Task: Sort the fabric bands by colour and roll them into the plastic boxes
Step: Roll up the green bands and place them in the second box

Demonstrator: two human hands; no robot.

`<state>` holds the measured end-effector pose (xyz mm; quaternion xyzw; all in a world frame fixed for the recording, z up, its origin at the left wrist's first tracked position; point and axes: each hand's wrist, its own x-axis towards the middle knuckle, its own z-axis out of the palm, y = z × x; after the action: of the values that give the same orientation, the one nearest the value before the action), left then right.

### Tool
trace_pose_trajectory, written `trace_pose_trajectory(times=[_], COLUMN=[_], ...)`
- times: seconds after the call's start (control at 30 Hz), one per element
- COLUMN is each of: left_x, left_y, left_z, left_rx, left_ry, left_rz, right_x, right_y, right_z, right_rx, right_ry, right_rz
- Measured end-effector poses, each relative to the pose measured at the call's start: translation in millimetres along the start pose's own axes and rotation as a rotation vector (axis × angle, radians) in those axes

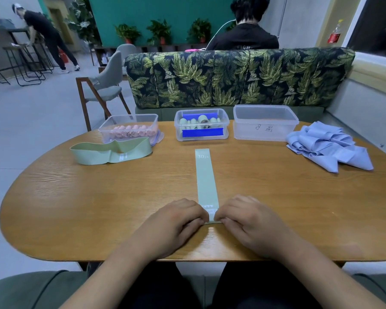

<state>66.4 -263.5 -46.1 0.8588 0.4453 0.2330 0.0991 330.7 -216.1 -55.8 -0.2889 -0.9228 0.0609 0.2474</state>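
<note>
Leaf-print sofa (232,79) — teal wall (165,10)

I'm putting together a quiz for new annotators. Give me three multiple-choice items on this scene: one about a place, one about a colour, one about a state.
1. Where is the pile of blue bands? A on the floor; B on the right of the table; C on a chair.
2. What colour is the flat band pinched by the left hand and right hand? A pink; B blue; C green.
3. The rightmost box is: A empty; B full of rolls; C lidded.
Key: B, it lies loose beside the rightmost box; C, it is pale green; A, nothing shows inside.
</note>
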Motion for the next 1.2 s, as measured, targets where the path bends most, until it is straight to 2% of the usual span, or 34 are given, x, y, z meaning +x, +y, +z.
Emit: trace_pose_trajectory(times=[0.27, 0.53, 0.93, 1.2], left_x=[-2.8, -4.8, -5.4, -4.5], left_y=[1.3, 0.6, -1.9, 1.8], left_z=[-1.1, 0.6, 1.8, 3.1], left_rx=[0.003, 0.042, 0.013, 0.12], left_ry=[0.02, 0.09, 0.1, 0.111], left_rz=[0.051, 0.001, -0.007, -0.052], right_x=[-1.6, -2.4, -2.7, -2.4], right_y=[-2.1, -2.0, 1.6, -0.1], right_z=[-2.5, -1.3, 0.7, 1.6], right_rx=[0.02, -0.003, -0.003, -0.065], right_ry=[0.025, 0.044, 0.066, 0.088], right_rz=[-0.012, 0.023, -0.008, 0.029])
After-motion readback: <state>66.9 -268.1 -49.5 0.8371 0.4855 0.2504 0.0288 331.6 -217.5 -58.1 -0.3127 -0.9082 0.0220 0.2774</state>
